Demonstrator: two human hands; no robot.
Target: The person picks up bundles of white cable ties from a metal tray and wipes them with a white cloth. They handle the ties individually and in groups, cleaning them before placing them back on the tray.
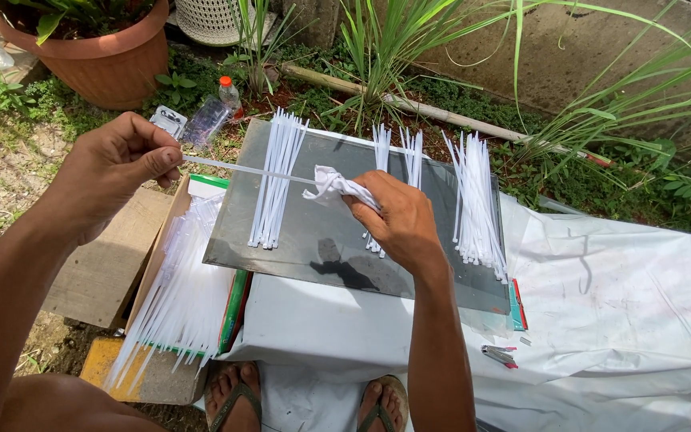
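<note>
The left hand is pinching one end of a long thin white plastic cable tie while the right hand is clamping a crumpled white cloth around its far end, above a dark glass sheet.

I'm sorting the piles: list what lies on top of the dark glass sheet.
On the glass sheet lie three bundles of white cable ties. The right hand with its white cloth hides part of the middle bundle.
</note>
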